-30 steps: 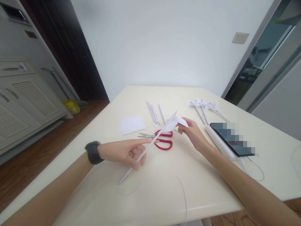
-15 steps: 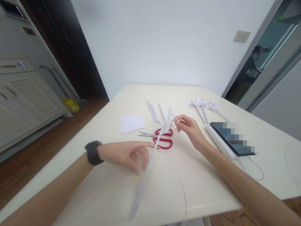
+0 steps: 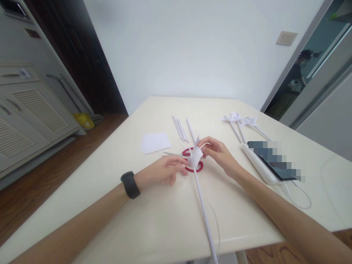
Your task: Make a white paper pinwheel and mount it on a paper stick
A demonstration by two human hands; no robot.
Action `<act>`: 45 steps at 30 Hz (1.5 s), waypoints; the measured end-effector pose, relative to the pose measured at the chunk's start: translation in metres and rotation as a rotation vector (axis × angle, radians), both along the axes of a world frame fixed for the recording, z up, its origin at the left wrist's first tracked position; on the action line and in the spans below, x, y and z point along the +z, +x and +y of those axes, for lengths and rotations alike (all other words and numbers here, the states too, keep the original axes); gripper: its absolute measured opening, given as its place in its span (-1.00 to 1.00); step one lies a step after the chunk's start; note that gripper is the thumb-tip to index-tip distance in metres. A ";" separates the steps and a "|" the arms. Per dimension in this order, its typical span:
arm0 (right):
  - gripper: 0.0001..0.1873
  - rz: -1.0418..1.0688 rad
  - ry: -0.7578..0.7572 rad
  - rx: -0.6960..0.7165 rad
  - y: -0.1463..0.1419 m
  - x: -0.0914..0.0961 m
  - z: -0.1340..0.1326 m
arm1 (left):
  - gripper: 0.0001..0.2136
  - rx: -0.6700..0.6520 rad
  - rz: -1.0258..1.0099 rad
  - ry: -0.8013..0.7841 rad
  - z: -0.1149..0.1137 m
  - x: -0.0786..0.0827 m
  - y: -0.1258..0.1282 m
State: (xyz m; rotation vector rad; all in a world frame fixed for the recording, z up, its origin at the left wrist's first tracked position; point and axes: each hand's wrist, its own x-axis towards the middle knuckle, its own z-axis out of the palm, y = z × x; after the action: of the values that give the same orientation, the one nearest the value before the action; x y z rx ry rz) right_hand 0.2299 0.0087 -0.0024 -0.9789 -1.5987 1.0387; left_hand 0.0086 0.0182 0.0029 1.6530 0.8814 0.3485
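Observation:
A white paper pinwheel (image 3: 195, 157) on a long white paper stick (image 3: 202, 205) is over the scissors, its stick slanting down toward the table's front edge. My right hand (image 3: 217, 151) pinches the pinwheel's paper at its right side between thumb and fingers. At its left side, my left hand (image 3: 167, 171), with a dark band on the wrist, reaches in with fingers apart. Those fingertips are at the paper's left edge; whether they touch it I cannot tell. Red-handled scissors (image 3: 200, 167) lie beneath, partly covered by the pinwheel and my left fingers.
Several thin paper sticks (image 3: 180, 128) and a thicker one (image 3: 189, 128) lie farther back. White paper sheets (image 3: 156, 143) rest at the left. Finished pinwheels (image 3: 238, 119) lie at the back right, behind a white stand with a dark device (image 3: 271, 157) and cable. A thin wire (image 3: 216, 216) curves near the front edge.
The stick's lower end has swung from left to right, and the pinwheel has turned and come slightly lower. My left hand has moved right and up to the pinwheel; my right hand keeps its pinch.

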 end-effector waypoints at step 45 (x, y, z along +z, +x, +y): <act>-0.79 -0.210 0.013 -0.204 -0.010 -0.016 0.004 | -0.70 0.101 -0.280 -0.158 -0.011 -0.011 0.011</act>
State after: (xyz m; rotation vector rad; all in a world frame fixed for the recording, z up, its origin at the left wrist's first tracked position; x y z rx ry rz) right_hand 0.2198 0.0123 -0.0185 -1.2476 -1.6314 0.8061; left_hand 0.0193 0.0068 -0.0082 1.3774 0.7611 0.5513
